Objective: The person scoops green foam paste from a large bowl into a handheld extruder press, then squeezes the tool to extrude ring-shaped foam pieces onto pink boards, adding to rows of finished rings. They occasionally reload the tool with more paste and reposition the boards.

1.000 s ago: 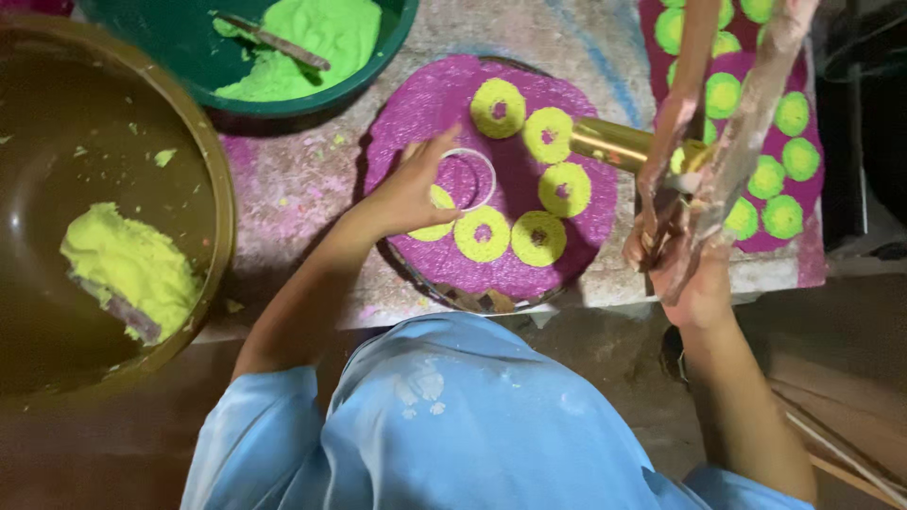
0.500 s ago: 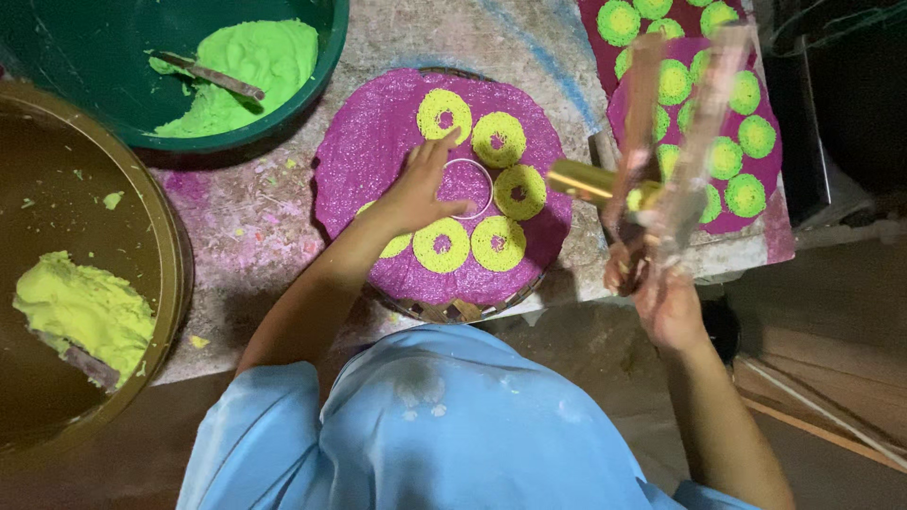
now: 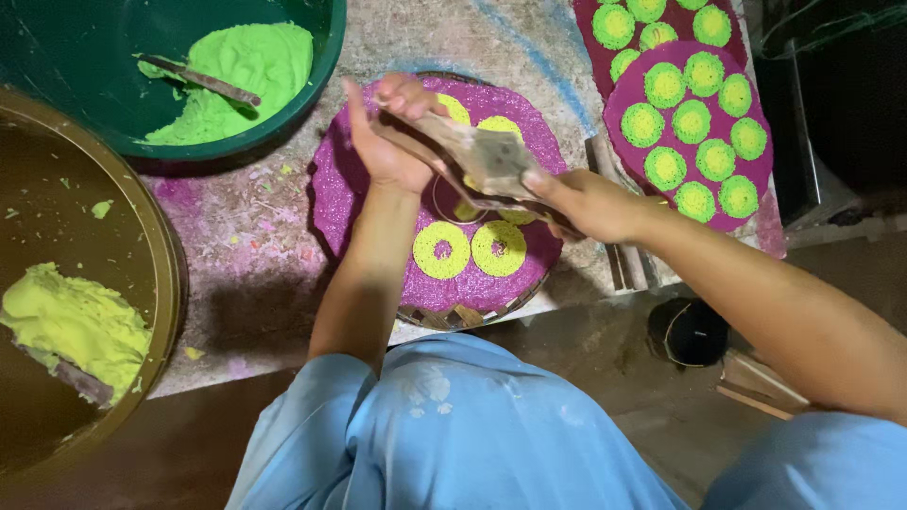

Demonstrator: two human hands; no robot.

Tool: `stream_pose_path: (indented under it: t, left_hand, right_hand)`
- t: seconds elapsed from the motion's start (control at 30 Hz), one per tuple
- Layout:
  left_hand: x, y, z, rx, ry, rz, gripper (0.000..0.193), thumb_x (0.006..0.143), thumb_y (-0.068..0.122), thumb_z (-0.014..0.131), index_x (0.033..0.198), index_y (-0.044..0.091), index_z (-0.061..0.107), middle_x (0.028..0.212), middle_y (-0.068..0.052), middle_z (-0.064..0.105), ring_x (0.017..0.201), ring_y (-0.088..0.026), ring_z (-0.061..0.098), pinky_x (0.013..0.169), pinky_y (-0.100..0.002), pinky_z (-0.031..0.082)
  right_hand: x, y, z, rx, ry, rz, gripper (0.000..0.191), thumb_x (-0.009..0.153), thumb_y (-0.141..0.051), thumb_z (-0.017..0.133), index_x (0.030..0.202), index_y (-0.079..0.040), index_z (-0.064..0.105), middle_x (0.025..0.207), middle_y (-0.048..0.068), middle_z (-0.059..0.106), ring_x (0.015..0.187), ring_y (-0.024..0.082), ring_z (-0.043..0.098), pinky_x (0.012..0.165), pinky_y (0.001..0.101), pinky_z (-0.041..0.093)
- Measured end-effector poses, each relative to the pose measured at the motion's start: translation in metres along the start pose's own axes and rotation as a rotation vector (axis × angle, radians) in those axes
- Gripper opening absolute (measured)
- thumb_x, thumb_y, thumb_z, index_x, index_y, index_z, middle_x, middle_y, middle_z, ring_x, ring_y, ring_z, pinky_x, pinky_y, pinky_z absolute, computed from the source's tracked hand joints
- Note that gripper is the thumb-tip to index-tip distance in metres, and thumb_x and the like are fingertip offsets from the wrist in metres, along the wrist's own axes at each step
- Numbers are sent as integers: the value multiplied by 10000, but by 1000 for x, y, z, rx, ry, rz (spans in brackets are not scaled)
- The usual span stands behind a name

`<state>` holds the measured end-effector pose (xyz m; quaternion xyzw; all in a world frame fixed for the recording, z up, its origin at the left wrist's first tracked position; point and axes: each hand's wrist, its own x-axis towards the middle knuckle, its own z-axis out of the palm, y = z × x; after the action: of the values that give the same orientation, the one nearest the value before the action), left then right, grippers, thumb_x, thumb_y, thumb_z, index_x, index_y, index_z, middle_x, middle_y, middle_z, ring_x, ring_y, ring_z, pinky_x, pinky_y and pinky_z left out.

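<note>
From the head camera, you hold a worn wooden press tool [image 3: 477,161] in both hands above the middle of the round purple mat [image 3: 340,217]. Your left hand [image 3: 387,132] is curled around its upper end, fingers wrapped over the top, and your right hand [image 3: 581,203] is closed on its lower end. The tool is brownish, smeared and lies tilted, running from upper left to lower right between your hands. Under it, yellow-green dough rings [image 3: 442,249] lie on the mat; two at the near side show whole, while your hands and the tool cover much of the others. The mat rests on a speckled worktop [image 3: 255,227] stained pink. To the upper left stands a green basin [image 3: 76,76] holding bright green dough [image 3: 246,76] with a stick [image 3: 203,80] lying in it. At the left edge a large brown bowl [image 3: 142,217] holds a lump of pale yellow-green dough [image 3: 66,321]. To the upper right, further purple mats [image 3: 761,175] carry finished rings [image 3: 697,159] with filled centres. Near your right forearm a dark round container [image 3: 690,331] sits on the floor. Your light blue clothing [image 3: 453,434] fills the bottom of the view.
</note>
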<state>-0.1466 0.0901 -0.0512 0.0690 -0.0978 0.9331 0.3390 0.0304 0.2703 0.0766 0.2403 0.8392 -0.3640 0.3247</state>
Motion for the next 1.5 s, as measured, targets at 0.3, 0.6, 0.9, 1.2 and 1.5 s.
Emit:
stream_pose_path:
  t: [0.3, 0.6, 0.9, 1.2, 1.5]
  left_hand:
    - [-9, 6, -27, 10, 27, 81, 441, 1005, 595, 484, 833, 189, 500, 720, 64, 474, 695, -116, 490, 810, -362, 530]
    - [22, -7, -29, 30, 55, 114, 383, 978, 524, 471, 788, 192, 476, 657, 77, 413, 626, -100, 430, 720, -339, 476]
    - [10, 26, -18, 138, 128, 153, 439, 983, 552, 443, 757, 177, 465, 604, 70, 380, 545, -101, 376, 634, -334, 426]
    - [24, -17, -20, 52, 211, 188, 393, 951, 479, 383, 695, 188, 450, 559, 70, 387, 505, -112, 407, 582, -340, 435]
    - [2, -5, 0, 589, 584, -391, 784, 1087, 586, 181, 1435, -12, 550, 1198, -140, 698, 879, -219, 719, 786, -387, 598]
  right_hand:
    - [3, -21, 14, -153, 65, -35, 854, 985, -697, 295, 793, 27, 705, 652, 169, 685, 650, 285, 709, 707, 438, 553]
    - [-5, -27, 5, -258, 328, -136, 656, 992, -597, 414, 1162, -41, 716, 884, 267, 707, 926, 463, 684, 835, 538, 500]
    - [19, -26, 31, -154, 266, -222, 637, 1036, -551, 417, 1020, 22, 696, 795, 267, 676, 772, 431, 680, 763, 506, 514]
    - [4, -18, 1, -369, 331, -90, 619, 1060, -555, 444, 1060, -10, 738, 800, 286, 684, 807, 446, 682, 787, 545, 511]
    - [19, 18, 7, -97, 420, -402, 503, 1049, -443, 515, 1055, 25, 698, 827, 189, 703, 756, 299, 680, 728, 453, 512]
